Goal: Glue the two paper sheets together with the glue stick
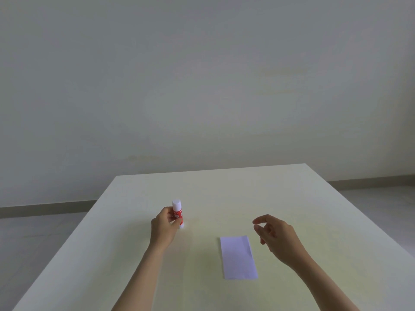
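A red glue stick (177, 211) with a white cap stands upright on the table, and my left hand (164, 227) grips its red body. White paper (238, 257) lies flat on the table to the right, looking like one rectangle; I cannot tell whether it is two stacked sheets. My right hand (274, 234) hovers just above and to the right of the paper's far edge, fingers loosely curled and apart, holding nothing.
The pale table (292, 198) reaches back to a far edge in front of a plain grey wall. Its left edge runs diagonally down to the lower left, with grey floor beyond both sides.
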`<move>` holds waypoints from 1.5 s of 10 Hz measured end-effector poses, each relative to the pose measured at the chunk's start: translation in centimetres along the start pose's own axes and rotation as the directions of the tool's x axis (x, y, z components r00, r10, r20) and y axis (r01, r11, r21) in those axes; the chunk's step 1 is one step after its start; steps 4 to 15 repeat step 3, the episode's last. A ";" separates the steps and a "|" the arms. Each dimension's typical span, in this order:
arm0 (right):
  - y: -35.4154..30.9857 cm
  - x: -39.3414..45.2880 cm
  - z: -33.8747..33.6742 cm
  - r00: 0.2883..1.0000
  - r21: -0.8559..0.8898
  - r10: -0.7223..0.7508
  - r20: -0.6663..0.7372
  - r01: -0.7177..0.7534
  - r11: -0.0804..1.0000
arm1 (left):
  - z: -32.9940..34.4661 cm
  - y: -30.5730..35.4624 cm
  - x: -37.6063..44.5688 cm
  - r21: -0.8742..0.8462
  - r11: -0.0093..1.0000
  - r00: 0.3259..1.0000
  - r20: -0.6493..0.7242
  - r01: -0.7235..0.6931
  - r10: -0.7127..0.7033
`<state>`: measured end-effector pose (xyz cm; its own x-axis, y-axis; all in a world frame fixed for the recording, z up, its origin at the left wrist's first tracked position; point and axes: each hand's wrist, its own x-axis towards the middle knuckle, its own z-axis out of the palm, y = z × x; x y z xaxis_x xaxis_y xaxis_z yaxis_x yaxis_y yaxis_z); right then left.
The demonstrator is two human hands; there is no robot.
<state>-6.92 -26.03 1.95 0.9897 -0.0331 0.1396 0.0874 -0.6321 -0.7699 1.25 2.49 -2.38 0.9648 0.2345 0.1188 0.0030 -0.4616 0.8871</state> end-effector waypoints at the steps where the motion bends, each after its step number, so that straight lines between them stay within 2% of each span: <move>1: 0.3 0.1 0.2 1.000 -0.012 0.016 0.007 -0.016 1.000 | -0.4 -0.2 -0.2 0.020 0.999 0.999 0.019 0.037 -0.038; 2: 0.7 0.6 1.0 0.999 -0.056 0.043 -0.022 -0.044 0.997 | -0.6 -1.2 -1.2 0.125 0.991 0.994 -0.089 -0.056 0.068; 3: 0.5 2.5 2.1 0.997 -0.184 0.027 -0.076 -0.041 0.982 | -0.8 -0.3 -1.4 0.211 0.952 0.945 -0.195 -0.220 0.261; 15: 0.5 2.5 2.1 0.997 -0.184 0.027 -0.076 -0.041 0.982 | -0.8 -0.3 -1.4 0.211 0.952 0.945 -0.195 -0.220 0.261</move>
